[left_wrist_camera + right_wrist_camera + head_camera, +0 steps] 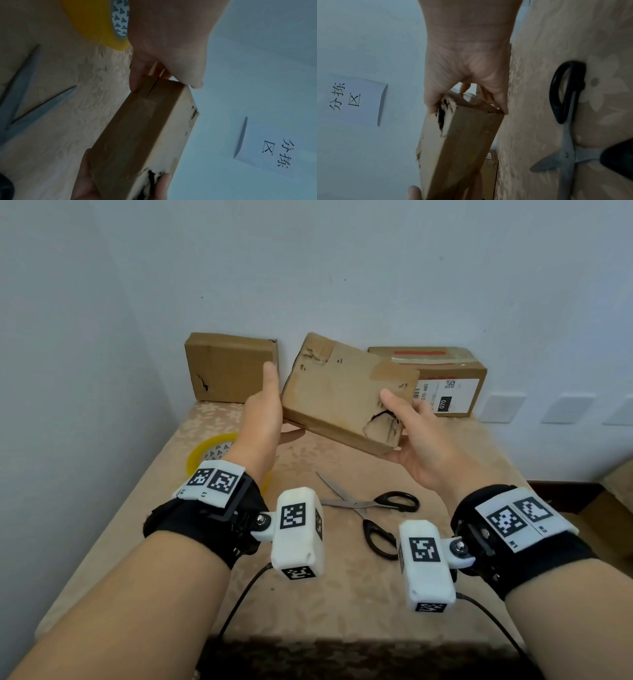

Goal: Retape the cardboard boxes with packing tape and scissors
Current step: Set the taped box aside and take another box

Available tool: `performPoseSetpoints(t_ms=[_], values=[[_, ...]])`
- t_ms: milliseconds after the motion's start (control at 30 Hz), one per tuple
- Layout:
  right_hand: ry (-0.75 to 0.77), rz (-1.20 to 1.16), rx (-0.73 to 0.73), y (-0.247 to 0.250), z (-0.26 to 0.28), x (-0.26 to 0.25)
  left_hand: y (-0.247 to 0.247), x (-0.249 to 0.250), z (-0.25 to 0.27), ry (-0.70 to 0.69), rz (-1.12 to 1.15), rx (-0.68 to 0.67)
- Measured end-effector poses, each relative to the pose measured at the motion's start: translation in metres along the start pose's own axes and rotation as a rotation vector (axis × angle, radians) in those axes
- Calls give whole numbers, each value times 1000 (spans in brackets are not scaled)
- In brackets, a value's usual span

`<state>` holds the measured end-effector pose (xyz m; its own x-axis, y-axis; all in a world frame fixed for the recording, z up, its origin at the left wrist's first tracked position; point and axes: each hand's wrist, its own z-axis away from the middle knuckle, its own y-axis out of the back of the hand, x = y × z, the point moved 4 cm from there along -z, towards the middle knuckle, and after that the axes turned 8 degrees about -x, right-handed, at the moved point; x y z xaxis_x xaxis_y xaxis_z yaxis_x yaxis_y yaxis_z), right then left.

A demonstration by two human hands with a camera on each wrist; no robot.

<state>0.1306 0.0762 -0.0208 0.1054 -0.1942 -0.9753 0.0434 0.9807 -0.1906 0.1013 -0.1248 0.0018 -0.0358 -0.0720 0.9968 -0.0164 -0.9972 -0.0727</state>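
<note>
- Head view: the left hand [262, 412] and right hand [416, 436] are gripping a torn cardboard box [346, 392] by its ends, tilted above the table [342, 594]. Open scissors [370, 508] and a yellow tape roll [210, 451] are lying below; two more boxes [229, 368] are standing against the wall.
- Left wrist view: fingers [137, 75] are clamping the box end [137, 135].
- Right wrist view: thumb and fingers are pinching the ripped corner [447, 112].

torn matt cardboard box [339, 392], metal scissors [371, 508]

Head overhead; wrists close, sharing box [346, 392].
</note>
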Motion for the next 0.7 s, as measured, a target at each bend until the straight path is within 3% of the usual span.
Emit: performPoseSetpoints(t_ms=[167, 300, 400, 467, 567, 633, 700], values=[[-47, 36, -21, -1, 3, 2, -11, -3, 3, 25, -177, -216], [-125, 132, -104, -5, 5, 3, -8, -8, -1, 17, -248, -94], [-184, 152, -18, -8, 6, 4, -14, -4, -3, -158, -581, -61], [-202, 165, 59, -8, 7, 6, -24, 5, 2, -349, -792, -58], [-207, 158, 113, -7, 8, 9, -49, 11, 13, -611, -989, -258], [-202, 167, 117, -7, 8, 10, -60, 5, 15, -596, -1071, -372], [-230, 144, 106, -8, 9, 12, -63, 1, 14, -560, -1112, -397]])
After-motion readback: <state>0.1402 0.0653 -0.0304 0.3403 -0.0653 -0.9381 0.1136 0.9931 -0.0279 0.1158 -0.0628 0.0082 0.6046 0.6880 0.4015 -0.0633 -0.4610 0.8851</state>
